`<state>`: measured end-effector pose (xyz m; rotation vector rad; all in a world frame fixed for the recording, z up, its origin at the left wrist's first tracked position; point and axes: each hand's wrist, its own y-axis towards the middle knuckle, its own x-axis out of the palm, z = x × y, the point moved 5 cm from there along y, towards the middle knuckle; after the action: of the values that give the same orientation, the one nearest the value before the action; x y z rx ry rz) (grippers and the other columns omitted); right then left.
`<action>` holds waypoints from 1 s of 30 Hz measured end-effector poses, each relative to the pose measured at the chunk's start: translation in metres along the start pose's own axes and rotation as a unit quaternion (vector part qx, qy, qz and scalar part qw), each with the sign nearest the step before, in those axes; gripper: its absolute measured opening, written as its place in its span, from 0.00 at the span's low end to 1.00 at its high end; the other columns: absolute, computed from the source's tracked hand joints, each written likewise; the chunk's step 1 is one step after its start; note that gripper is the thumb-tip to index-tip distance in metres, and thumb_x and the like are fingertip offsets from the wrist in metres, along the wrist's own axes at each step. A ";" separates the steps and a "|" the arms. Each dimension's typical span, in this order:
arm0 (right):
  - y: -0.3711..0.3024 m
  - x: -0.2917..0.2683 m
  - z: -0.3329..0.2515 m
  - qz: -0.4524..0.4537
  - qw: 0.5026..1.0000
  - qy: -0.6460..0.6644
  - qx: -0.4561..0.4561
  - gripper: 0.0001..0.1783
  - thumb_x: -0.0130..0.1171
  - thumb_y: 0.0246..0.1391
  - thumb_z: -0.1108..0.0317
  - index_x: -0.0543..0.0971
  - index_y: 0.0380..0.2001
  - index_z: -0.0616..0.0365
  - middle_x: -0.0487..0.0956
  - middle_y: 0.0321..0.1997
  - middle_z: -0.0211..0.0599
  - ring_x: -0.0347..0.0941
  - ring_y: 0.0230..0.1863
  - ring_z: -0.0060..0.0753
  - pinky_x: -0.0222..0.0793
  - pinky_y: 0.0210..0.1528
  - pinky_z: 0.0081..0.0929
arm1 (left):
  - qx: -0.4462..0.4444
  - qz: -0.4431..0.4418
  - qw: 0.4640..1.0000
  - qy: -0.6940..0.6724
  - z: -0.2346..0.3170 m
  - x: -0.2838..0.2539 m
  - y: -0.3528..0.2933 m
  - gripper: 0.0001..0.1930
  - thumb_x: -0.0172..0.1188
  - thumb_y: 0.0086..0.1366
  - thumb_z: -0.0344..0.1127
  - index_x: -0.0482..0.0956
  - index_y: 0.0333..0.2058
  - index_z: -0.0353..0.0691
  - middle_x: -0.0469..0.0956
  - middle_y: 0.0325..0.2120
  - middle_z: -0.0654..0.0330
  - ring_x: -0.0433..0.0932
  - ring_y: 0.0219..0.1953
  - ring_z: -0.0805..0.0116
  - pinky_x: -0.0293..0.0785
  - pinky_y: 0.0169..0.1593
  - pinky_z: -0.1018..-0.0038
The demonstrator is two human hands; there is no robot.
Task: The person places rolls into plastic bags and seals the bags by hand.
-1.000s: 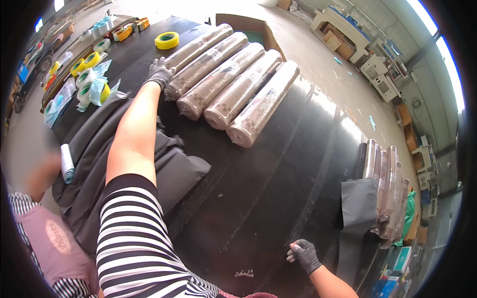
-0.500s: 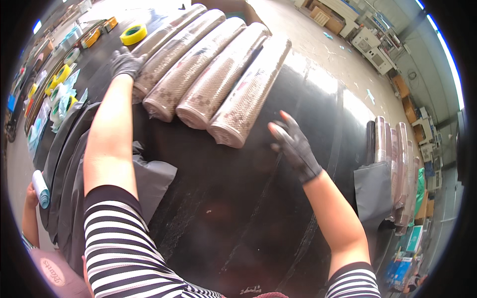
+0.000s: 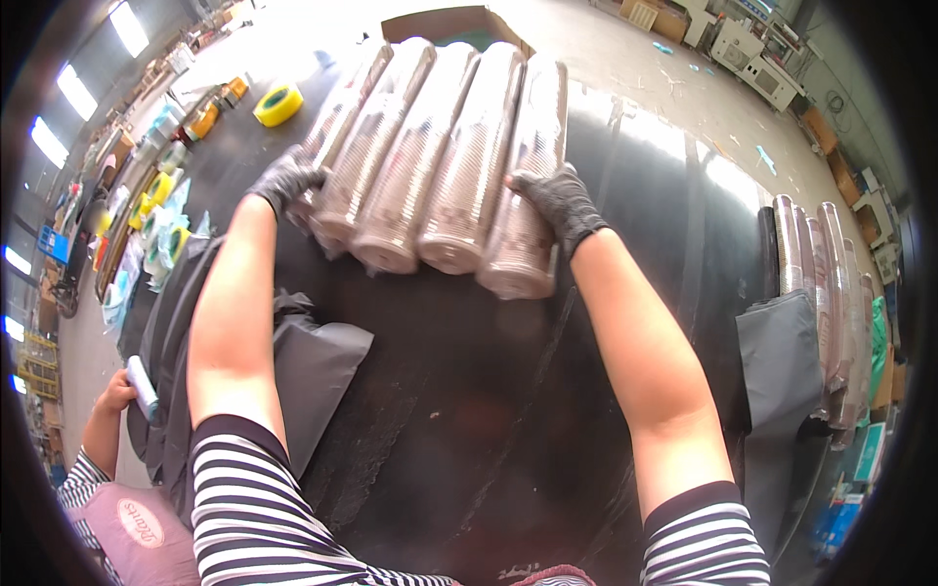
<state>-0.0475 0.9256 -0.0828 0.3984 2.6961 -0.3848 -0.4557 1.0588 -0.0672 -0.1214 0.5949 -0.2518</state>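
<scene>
Five patterned rolls (image 3: pixel 420 161) in clear wrap lie close side by side on the far part of the black desk (image 3: pixel 459 430), their near ends pointing toward the person. The gloved left hand (image 3: pixel 286 182) rests with bent fingers against the outer side of the leftmost roll (image 3: pixel 342 117); the gloved right hand (image 3: pixel 562 205) lies over the rightmost roll (image 3: pixel 519 246), thumb across its top. The row sits between them, but whether either grip is clamped tight or merely pressing, I cannot tell. Each roll looks tightly wound, so probably fairly heavy and firm along its length, with a little give at the surface; the glossy wrap may slide against its neighbours. It seems hardly fragile, though the film could tear. Flat palms low on both outer sides, nearer mid-length than the ends, should hold the row most evenly.
</scene>
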 end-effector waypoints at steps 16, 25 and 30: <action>-0.277 -0.216 0.140 -0.102 0.991 0.066 -0.054 0.41 0.72 0.40 0.67 0.69 0.60 0.62 0.79 0.50 0.36 0.74 0.51 0.28 0.71 0.55 0.28 | -0.038 -0.045 0.985 0.161 0.092 0.199 -0.348 0.56 0.71 0.54 0.51 0.44 0.68 0.27 0.78 0.46 0.37 0.79 0.50 0.45 0.74 0.55 0.61; -0.496 -0.257 0.234 0.023 0.997 0.062 0.037 0.55 0.79 0.33 0.58 0.62 0.65 0.63 0.76 0.55 0.41 0.72 0.57 0.34 0.69 0.60 0.32 | 0.006 -0.090 0.996 0.000 0.006 0.251 -0.487 0.53 0.66 0.60 0.48 0.39 0.68 0.28 0.73 0.52 0.41 0.77 0.50 0.53 0.74 0.54 0.66; -0.363 -0.282 0.204 0.072 0.996 -0.038 -0.042 0.44 0.71 0.38 0.61 0.66 0.61 0.60 0.78 0.54 0.44 0.75 0.54 0.37 0.72 0.56 0.33 | -0.013 -0.037 0.991 -0.125 0.029 0.252 -0.323 0.35 0.57 0.68 0.37 0.47 0.65 0.34 0.73 0.49 0.51 0.77 0.45 0.63 0.77 0.49 0.67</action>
<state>0.1511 0.4636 -0.0725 0.5371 2.5806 -0.2389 -0.3022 0.6809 -0.1190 -0.1967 0.3448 -0.2969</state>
